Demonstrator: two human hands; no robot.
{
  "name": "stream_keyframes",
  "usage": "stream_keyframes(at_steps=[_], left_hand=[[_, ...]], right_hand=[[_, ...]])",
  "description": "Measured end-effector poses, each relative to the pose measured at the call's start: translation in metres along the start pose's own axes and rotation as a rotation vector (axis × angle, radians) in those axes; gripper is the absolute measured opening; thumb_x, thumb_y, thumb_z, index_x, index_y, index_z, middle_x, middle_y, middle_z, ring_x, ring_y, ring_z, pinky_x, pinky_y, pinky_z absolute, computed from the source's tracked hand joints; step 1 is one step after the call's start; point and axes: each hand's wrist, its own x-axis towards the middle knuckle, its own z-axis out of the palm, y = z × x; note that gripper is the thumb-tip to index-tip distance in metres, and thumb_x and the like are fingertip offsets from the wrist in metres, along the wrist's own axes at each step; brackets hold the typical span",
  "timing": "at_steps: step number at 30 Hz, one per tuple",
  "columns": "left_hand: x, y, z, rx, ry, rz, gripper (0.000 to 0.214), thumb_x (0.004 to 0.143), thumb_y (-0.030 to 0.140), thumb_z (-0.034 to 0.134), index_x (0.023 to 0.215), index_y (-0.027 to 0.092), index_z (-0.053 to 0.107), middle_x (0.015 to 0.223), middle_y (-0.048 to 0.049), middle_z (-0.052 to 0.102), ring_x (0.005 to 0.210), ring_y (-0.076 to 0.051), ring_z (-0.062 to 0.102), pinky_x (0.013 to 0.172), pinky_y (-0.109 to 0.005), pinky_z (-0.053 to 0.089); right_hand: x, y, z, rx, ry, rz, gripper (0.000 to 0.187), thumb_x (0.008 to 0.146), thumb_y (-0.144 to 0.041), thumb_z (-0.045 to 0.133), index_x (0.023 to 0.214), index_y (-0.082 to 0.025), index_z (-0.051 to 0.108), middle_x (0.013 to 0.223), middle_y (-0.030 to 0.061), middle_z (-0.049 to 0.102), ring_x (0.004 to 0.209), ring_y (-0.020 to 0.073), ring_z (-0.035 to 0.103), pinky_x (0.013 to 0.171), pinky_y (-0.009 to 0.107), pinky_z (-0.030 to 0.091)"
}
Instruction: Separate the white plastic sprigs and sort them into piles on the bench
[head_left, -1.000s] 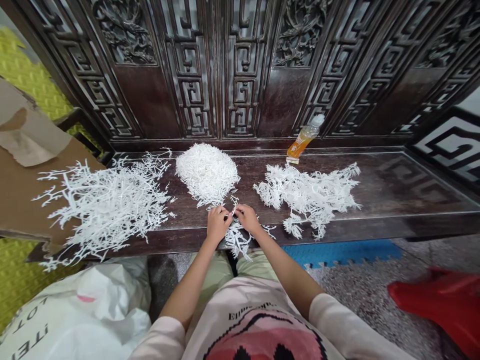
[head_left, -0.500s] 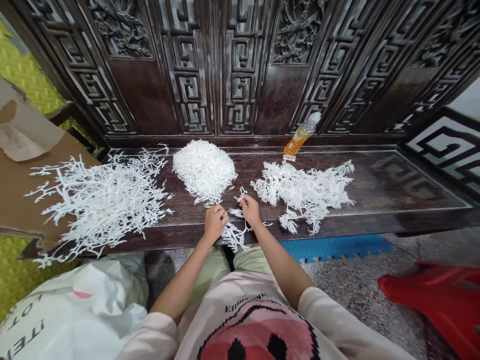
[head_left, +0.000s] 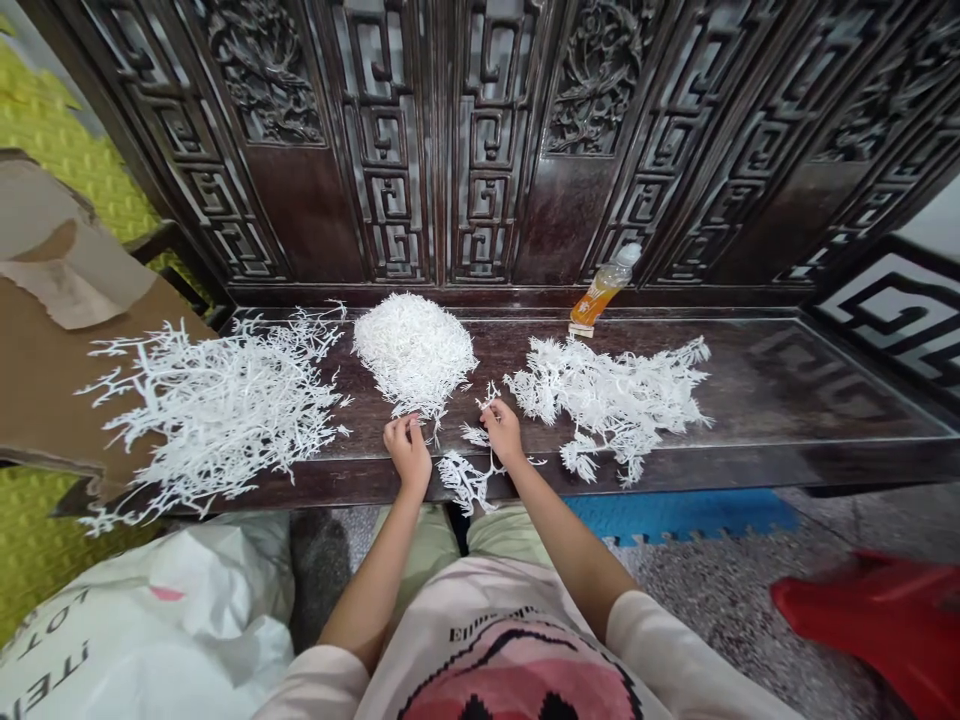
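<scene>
head view: white sprig (head_left: 465, 482) just below hands (head_left: 409, 452) (head_left: 502, 432)

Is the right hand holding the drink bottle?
No, the right hand is beside white sprigs; the drink bottle sits apart by the back panel.

A dark carved wooden settee (head_left: 480, 150) with fretwork panels stands against a yellow-green foam mat (head_left: 67, 160). An orange drink bottle (head_left: 606, 288) lies on its seat. A torn cardboard sheet (head_left: 52, 380) rests at left beside a white printed sack (head_left: 150, 620). A blue foam mat (head_left: 675, 515) and a red plastic stool (head_left: 870, 610) sit on the speckled floor (head_left: 720, 590).
</scene>
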Motion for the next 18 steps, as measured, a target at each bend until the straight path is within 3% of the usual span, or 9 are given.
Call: stream_keyframes(at_steps=[4,8,12,15,18], left_hand=[[-0.005,0.006,-0.007,0.022,-0.15,0.105,0.02,0.081,0.027,0.039,0.086,0.02,0.057,0.083,-0.0034,0.057,0.081,-0.017,0.051,0.077,-0.032,0.038],[-0.015,0.013,-0.014,0.134,-0.421,0.235,0.018,0.079,0.03,0.043,0.087,0.022,0.058,0.082,-0.0018,0.058,0.08,-0.017,0.05,0.076,-0.033,0.036],[-0.019,0.019,-0.015,0.261,-0.648,0.368,0.021,0.077,0.038,0.048,0.087,0.026,0.061,0.087,-0.0021,0.056,0.087,-0.019,0.047,0.077,-0.034,0.034],[-0.019,0.018,-0.014,0.305,-0.678,0.385,0.024,0.076,0.041,0.048,0.09,0.027,0.061,0.089,-0.0031,0.055,0.089,-0.019,0.045,0.078,-0.034,0.034],[-0.018,0.015,-0.011,0.306,-0.66,0.382,0.023,0.076,0.04,0.05,0.091,0.027,0.062,0.088,-0.0038,0.055,0.087,-0.019,0.046,0.077,-0.034,0.034]], right_hand=[[0.001,0.002,-0.001,0.054,0.169,0.014,0.025,0.077,-0.037,0.039,0.083,-0.017,0.054,0.077,0.0027,0.056,0.067,0.0131,0.05,0.063,0.024,0.04],[0.001,0.003,-0.003,0.021,0.35,0.009,0.032,0.079,-0.036,0.034,0.093,-0.016,0.055,0.099,0.008,0.055,0.081,0.0149,0.049,0.07,0.026,0.039],[0.001,-0.002,-0.002,-0.11,0.47,0.002,0.039,0.082,-0.037,0.031,0.101,-0.015,0.057,0.103,0.0104,0.046,0.091,0.0164,0.045,0.077,0.028,0.038],[0.007,-0.009,0.001,-0.252,0.464,-0.016,0.038,0.081,-0.038,0.036,0.098,-0.015,0.061,0.098,0.01,0.043,0.092,0.0177,0.042,0.085,0.032,0.034],[0.019,-0.018,-0.003,-0.323,0.332,-0.023,0.033,0.077,-0.037,0.043,0.094,-0.018,0.064,0.092,0.0091,0.047,0.089,0.0194,0.042,0.086,0.036,0.032]])
